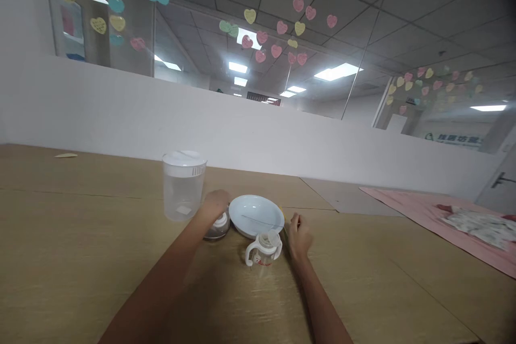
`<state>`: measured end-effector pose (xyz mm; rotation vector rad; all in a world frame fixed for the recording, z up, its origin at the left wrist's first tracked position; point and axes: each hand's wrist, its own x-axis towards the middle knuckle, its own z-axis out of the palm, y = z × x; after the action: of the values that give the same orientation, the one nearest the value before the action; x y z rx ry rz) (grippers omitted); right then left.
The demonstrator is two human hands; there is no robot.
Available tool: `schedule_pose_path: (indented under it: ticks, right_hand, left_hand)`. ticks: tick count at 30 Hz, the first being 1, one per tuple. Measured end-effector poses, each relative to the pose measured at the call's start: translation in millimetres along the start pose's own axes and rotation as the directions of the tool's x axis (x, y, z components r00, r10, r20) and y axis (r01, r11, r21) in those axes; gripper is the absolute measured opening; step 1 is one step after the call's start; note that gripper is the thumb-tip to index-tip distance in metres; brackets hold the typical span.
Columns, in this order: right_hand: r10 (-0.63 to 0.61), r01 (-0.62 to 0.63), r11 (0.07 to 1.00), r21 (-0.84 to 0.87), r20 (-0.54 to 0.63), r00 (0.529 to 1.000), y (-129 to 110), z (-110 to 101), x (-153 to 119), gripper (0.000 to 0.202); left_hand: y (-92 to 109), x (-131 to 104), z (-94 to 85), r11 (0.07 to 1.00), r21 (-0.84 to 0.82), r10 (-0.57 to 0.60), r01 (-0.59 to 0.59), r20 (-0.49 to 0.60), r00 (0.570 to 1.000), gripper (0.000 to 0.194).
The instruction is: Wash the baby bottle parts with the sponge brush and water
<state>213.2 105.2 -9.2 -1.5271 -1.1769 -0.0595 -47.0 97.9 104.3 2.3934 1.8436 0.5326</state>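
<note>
My left hand (216,204) is over a small clear vessel with a white top (220,221), left of the bowl. It is slightly blurred and its fingers are hidden, so its grip does not show. To the right of a pale blue-white bowl (253,204), my right hand (300,236) is closed with curled fingers. A thin strip runs beside it, but what it holds cannot be made out. Between my forearms stands a clear baby bottle (264,258) with two white handles, its top uncapped. A thin line lies across the bowl's inside.
A tall clear pitcher with a white lid (183,188) stands behind my left forearm. Something yellow (281,212) shows at the bowl's right rim. A pink cloth (427,207) with patterned fabric (479,226) lies at right. A white wall (121,118) bounds the wooden table (100,242).
</note>
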Motion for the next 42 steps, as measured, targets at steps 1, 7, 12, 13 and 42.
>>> schedule_pose_path:
  ticks: [1, 7, 12, 13, 42]
  right_hand:
    - [-0.054, 0.053, 0.998, -0.028, -0.06, 0.997, -2, -2, 0, 0.045]
    - [-0.504, 0.51, 0.86, -0.038, -0.228, 0.833, -15, -3, -5, 0.033]
    - [-0.67, 0.687, 0.726, 0.002, -0.222, 0.708, -14, 1, -9, 0.057]
    - [-0.681, 0.7, 0.714, 0.014, -0.22, 0.699, -13, 1, -9, 0.061]
    - [-0.597, 0.599, 0.794, -0.101, -0.311, 0.739, 0, -2, 11, 0.039]
  left_hand:
    - [4, -2, -8.7, 0.999, 0.043, 0.004, -0.003, -0.024, 1.0, 0.009]
    - [52, -16, -33.9, 0.971, 0.142, 0.219, -0.194, -0.192, 0.957, 0.021]
    - [91, -23, -11.4, 0.883, 0.202, 0.459, -0.423, -0.185, 0.869, 0.017]
    - [96, -24, -6.9, 0.858, 0.239, 0.497, -0.454, -0.168, 0.851, 0.018]
    - [114, -50, -14.2, 0.817, 0.019, 0.566, -0.576, -0.22, 0.795, 0.03]
